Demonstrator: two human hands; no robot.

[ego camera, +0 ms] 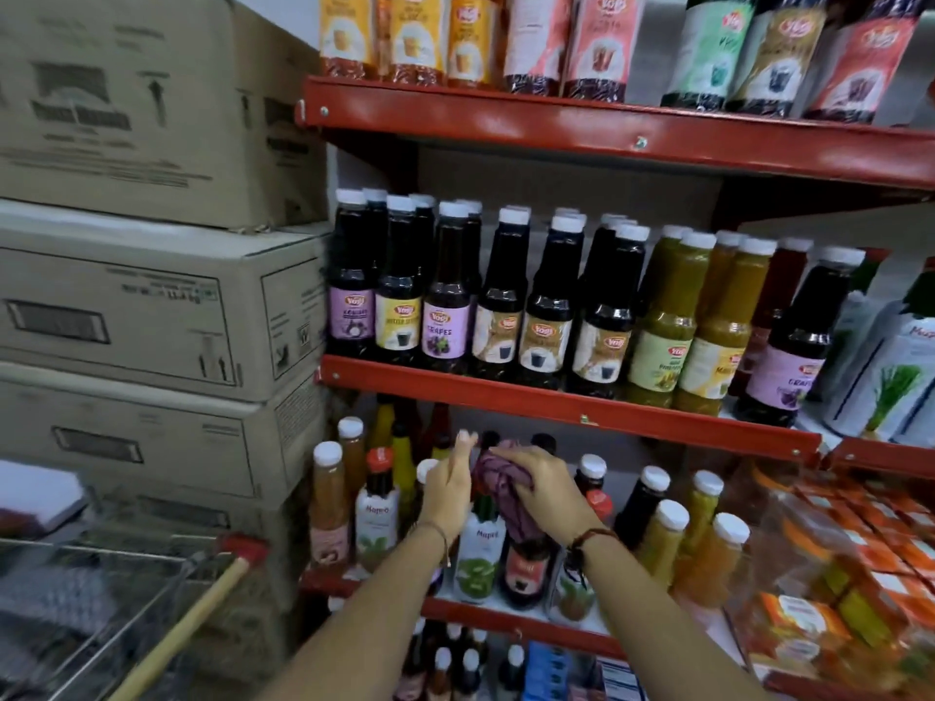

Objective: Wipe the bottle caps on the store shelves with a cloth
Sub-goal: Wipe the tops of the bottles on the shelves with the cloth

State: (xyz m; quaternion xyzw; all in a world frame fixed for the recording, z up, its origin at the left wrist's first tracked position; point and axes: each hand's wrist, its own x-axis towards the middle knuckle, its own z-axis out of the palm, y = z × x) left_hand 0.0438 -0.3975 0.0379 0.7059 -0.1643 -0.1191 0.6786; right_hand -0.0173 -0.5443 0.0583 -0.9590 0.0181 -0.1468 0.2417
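Note:
My right hand (544, 490) grips a bunched purple cloth (498, 485) and presses it over the top of a dark bottle (526, 574) on the lower shelf; that cap is hidden under the cloth. My left hand (448, 490) is just left of the cloth, fingers extended upward, resting against the neighbouring bottles; whether it grips one I cannot tell. White-capped bottles (670, 516) stand to the right on the same shelf. A row of dark syrup bottles with white caps (513, 215) fills the shelf above.
Red metal shelves (566, 402) hold bottles on several levels. Stacked cardboard boxes (152, 306) rise at the left. A wire cart (101, 589) with a wooden handle (187, 629) sits at lower left. Orange packets (860, 548) lie at lower right.

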